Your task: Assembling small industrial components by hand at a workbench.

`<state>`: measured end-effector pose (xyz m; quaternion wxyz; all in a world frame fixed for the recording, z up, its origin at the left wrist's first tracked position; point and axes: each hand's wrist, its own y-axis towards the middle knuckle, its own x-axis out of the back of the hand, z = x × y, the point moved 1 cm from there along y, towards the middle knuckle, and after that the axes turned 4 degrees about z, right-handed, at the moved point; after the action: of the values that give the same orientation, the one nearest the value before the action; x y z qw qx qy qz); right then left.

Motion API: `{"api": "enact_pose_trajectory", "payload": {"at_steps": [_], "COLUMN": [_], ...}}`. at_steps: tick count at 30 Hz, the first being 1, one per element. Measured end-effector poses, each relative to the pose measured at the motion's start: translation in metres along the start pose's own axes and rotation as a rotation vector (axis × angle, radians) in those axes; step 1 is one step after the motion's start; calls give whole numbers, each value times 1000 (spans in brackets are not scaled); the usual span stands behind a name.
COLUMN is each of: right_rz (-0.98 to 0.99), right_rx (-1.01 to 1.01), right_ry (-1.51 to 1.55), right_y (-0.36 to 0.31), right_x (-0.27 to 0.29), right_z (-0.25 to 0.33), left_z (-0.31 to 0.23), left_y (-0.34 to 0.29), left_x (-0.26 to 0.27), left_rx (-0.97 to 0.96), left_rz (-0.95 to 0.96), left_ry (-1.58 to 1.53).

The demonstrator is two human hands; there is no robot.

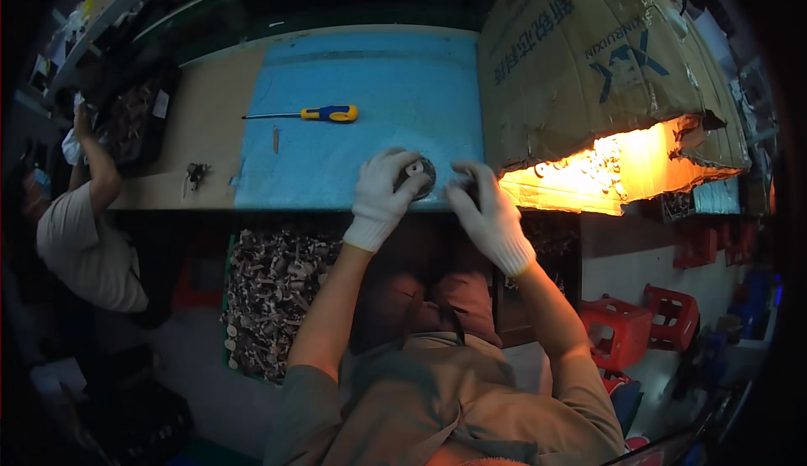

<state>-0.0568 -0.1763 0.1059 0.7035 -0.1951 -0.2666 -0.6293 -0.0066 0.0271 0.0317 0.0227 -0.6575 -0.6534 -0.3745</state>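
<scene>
White knitted gloves cover both of my hands. Near the front edge of the blue mat (395,88), my left hand (385,184) is closed on a round dark metal part (427,180) with a lighter centre. Just to the right of that part is my right hand (486,205), its thumb and fingers curled toward each other. Something dark shows between those fingertips, too small to name. A screwdriver (332,114) with a yellow and blue handle lies farther back on the mat, its shaft pointing left. Below the screwdriver's shaft lies a thin brownish strip (276,139).
A large cardboard box (580,71), brightly lit inside, stands at right with small parts in it. A small metal piece (196,173) lies on the brown board at left. Below the bench is a crate of metal parts (273,298). Red stools (614,331) stand right; another person (88,239) sits left.
</scene>
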Motion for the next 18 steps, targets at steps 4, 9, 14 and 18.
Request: {"api": "enact_pose_trajectory", "payload": {"at_steps": [4,9,14,18], "right_rz": [57,186,393,436], "right_rx": [106,288,141,160], "right_ry": [-248,-404,-564,-633], "right_y": [59,51,50,57], "right_x": [-3,-17,-18,-16], "right_z": [20,23,50,58], "left_z": [-3,12,10,-26], "left_y": [2,-23,-23,-19], "left_x": [-7,-11,-7,13], "left_rx": [-48,-31,70,314], "left_rz": [22,21,136,28], "left_ry": [-16,41,89,-468]}}
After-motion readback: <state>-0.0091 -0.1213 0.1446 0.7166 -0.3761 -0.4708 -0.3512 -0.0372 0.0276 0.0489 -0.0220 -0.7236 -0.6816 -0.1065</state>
